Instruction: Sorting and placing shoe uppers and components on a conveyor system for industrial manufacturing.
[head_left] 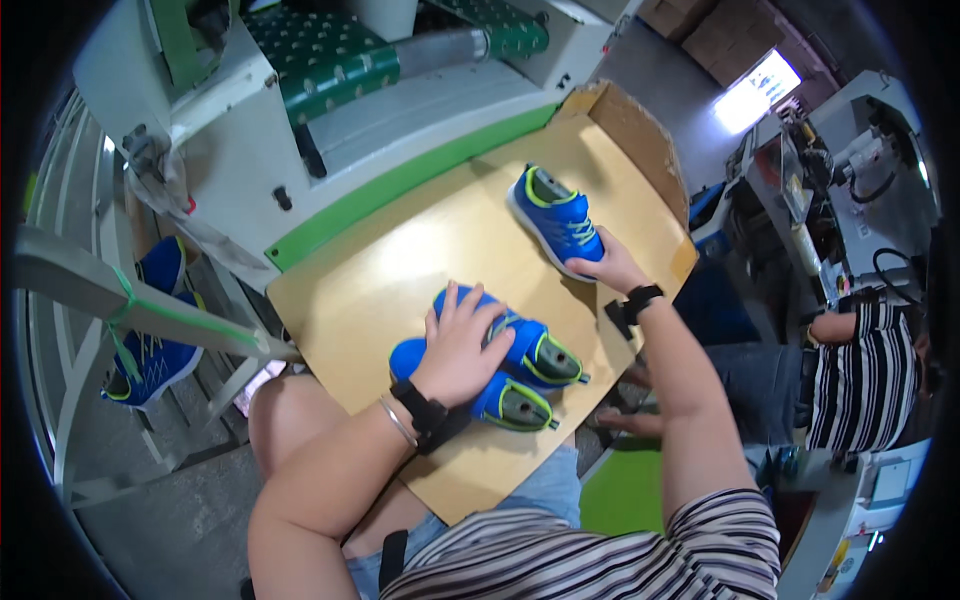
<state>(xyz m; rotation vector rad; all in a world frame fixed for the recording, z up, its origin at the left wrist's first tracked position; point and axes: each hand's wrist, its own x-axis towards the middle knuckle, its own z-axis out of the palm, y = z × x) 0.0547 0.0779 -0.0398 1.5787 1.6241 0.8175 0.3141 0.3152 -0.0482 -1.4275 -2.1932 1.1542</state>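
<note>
While grasping the upper-centre shoe point(553, 215) by its toe with right hand point(614, 264), resting open left hand point(462, 348) on lower-centre pair point(526, 346), expect light softness; hold there.

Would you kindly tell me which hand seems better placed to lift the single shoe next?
Probably the right hand: it holds the single shoe at the toe, whereas the left hand rests across the paired shoes, farther away.
</note>
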